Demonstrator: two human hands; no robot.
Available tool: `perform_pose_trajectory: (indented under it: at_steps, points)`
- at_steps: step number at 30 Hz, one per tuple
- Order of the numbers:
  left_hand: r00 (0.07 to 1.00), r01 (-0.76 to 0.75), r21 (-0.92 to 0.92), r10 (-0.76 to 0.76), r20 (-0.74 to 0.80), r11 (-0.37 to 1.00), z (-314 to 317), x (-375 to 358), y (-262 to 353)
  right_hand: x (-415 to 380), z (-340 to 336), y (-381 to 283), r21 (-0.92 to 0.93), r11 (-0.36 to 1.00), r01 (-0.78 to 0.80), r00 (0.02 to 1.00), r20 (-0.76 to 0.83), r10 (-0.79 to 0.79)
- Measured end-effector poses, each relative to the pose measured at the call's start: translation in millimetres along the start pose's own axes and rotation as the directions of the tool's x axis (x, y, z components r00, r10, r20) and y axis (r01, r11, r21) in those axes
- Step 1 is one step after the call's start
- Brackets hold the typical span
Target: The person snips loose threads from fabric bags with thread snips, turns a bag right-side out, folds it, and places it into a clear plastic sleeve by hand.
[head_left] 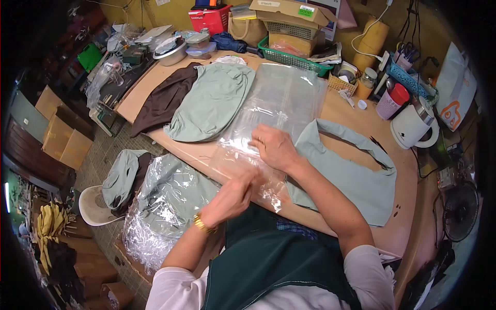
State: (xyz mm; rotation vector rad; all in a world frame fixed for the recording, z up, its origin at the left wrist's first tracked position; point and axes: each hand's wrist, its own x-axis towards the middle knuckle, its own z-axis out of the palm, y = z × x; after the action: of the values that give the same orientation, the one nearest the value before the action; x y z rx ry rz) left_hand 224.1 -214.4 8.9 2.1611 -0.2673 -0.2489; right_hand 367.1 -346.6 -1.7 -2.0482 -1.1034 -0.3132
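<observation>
Clear plastic bags (268, 111) lie flat across the middle of the table, glossy under the light. My right hand (274, 147) has its fingers curled and pinched at the plastic. Nearer my body, my left hand (232, 195) is closed at the bag's near end; its fingertips are slightly blurred. A grey-green cloth piece with a long handle-like opening (351, 181) lies just right of my right hand. To the left are a gathered pale green cloth item (214, 101) and a dark brown one (165, 98).
Below the table's left edge sits a plastic-wrapped bundle of green cloth (170, 206), beside a white stool (95, 206). At the back stand a green basket (294, 62) and cardboard box (289, 13). A white kettle (413, 124) and pink cup (386, 106) are on the right.
</observation>
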Motion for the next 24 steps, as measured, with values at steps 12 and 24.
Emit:
perform_pose_trajectory:
  at_steps: [12,24]
  points:
    - [0.980,-0.024,-0.705,-0.122,-0.156,0.709,25.6,69.7,-25.0,-68.6,-84.3,-32.8,-0.037,0.999,-0.037,0.965,-0.261,0.026]
    - [0.679,0.095,0.417,0.247,-0.691,0.904,20.3,105.2,-57.9,-218.8,-98.0,35.3,-0.297,0.820,-0.489,0.859,-0.325,0.395]
